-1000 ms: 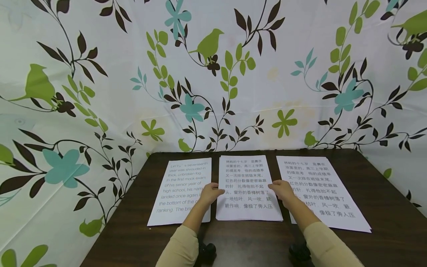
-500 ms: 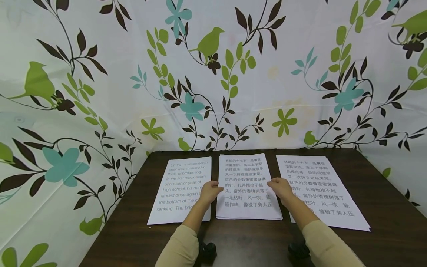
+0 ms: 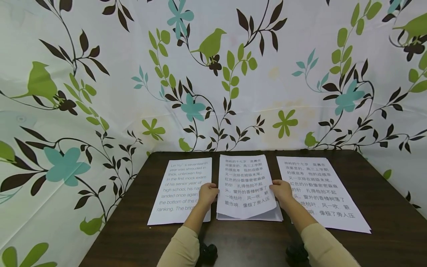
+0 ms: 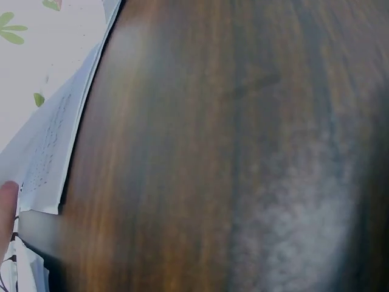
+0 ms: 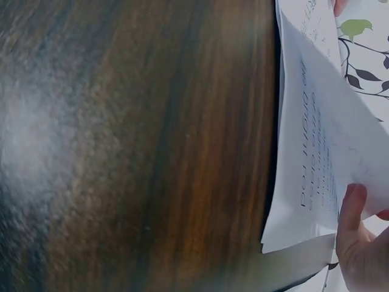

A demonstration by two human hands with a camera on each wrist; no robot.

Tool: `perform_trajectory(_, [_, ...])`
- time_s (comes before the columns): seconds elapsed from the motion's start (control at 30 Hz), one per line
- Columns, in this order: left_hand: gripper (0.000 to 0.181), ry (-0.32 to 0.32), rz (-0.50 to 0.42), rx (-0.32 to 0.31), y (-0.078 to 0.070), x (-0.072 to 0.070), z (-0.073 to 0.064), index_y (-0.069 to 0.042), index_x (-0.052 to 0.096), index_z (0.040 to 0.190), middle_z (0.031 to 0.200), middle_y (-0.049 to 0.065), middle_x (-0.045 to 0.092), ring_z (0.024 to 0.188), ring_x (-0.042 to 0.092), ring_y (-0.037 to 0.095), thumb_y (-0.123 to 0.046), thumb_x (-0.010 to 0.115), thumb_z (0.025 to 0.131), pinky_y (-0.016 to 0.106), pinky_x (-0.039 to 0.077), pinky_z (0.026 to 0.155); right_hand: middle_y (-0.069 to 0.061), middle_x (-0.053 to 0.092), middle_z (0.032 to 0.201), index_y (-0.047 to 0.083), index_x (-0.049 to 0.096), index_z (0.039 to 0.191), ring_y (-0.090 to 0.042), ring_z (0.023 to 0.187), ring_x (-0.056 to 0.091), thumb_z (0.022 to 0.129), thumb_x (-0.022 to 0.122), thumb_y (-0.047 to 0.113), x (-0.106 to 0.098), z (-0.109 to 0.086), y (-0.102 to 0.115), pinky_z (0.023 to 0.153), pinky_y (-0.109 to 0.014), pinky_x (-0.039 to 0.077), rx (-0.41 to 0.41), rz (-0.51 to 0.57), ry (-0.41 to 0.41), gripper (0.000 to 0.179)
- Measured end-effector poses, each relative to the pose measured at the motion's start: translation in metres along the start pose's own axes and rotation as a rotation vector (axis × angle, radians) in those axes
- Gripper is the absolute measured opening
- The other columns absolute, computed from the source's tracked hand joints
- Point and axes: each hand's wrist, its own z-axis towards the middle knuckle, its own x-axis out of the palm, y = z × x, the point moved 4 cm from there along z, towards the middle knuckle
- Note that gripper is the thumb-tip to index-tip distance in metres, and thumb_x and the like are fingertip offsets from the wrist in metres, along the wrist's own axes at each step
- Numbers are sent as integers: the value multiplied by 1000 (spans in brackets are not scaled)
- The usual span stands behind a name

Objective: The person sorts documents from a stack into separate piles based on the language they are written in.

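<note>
A printed sheet of paper [image 3: 245, 185] with Chinese text is held at its two sides, its lower edge raised and curved above the paper stack [image 3: 274, 216] beneath. My left hand [image 3: 207, 194] pinches the sheet's left edge; only a fingertip shows in the left wrist view. On the opposite edge my right hand [image 3: 282, 192] grips the sheet, the thumb [image 5: 352, 204] lying against the paper. English print shows on the page under the lifted sheet [image 5: 307, 146] in the right wrist view.
Left of the middle stack lies a page of English text [image 3: 176, 185], partly behind my left hand. A slanted stack of Chinese pages [image 3: 328, 207] lies to the right. The dark wooden table [image 3: 247, 244] ends at a patterned cloth [image 3: 233, 111]. Dark objects [image 3: 208, 254] sit below both wrists.
The top sheet of the middle stack has come up at its lower edge, uncovering the pages below. Both hands have stayed at its sides with small shifts.
</note>
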Motion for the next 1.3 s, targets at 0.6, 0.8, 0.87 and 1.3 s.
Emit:
perform_trajectory(0.6, [14, -22, 251, 25, 13, 0, 0, 6, 63, 80, 69, 9, 55, 61, 50, 19, -5, 57, 73, 28, 42, 51, -28, 46, 107, -16, 37, 118, -35, 93, 50, 84, 44, 4, 8, 2, -15, 71, -36, 46, 53, -48, 58, 40])
perform_trajectory(0.8, [12, -30, 247, 22, 13, 1, -2, 6, 62, 78, 68, 9, 54, 60, 49, 19, -3, 56, 73, 28, 42, 52, -27, 47, 102, -16, 42, 113, -34, 91, 49, 82, 43, 3, 5, -2, -14, 70, -34, 46, 26, -63, 41, 37])
perform_trajectory(0.87, [12, -35, 236, 24, 13, 2, -3, 6, 62, 78, 68, 9, 54, 60, 49, 19, -3, 56, 73, 28, 43, 52, -26, 49, 99, -16, 45, 109, -33, 88, 49, 82, 43, 3, 3, -3, -13, 66, -31, 45, 17, -88, 25, 33])
perform_trajectory(1.3, [16, -31, 204, 55, 6, 10, -3, 8, 62, 85, 80, 14, 57, 66, 51, 21, -2, 57, 74, 29, 44, 54, -19, 53, 86, -12, 50, 102, -27, 77, 50, 82, 40, 8, -11, -1, -11, 64, -34, 42, -10, -256, -17, 30])
